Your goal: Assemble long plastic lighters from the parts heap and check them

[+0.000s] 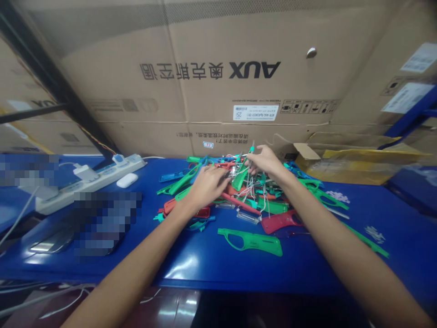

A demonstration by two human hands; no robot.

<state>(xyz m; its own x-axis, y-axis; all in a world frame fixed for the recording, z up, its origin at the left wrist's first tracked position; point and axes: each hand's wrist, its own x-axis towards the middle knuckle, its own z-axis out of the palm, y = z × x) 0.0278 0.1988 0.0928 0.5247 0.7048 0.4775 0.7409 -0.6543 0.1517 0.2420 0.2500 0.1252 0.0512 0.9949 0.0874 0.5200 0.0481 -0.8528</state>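
Note:
A heap of green, red and blue plastic tool parts [252, 200] lies on the blue table [211, 259]. Both my arms reach into the pile. My left hand [208, 184] rests palm down on the heap, fingers curled toward a small metal piece [232, 172]. My right hand [264, 160] is raised a little above the pile with its fingers pinched on a green part [243, 175] that stands tilted upward. One green handle [251, 240] lies alone in front of the heap, nearer to me.
A white power strip [99, 176] with plugs and a white case [127, 180] lie at the left. Large cardboard boxes [211, 77] form a wall behind the table. An open carton with yellow bags [358, 159] stands at the right. Cables hang below the table's front edge.

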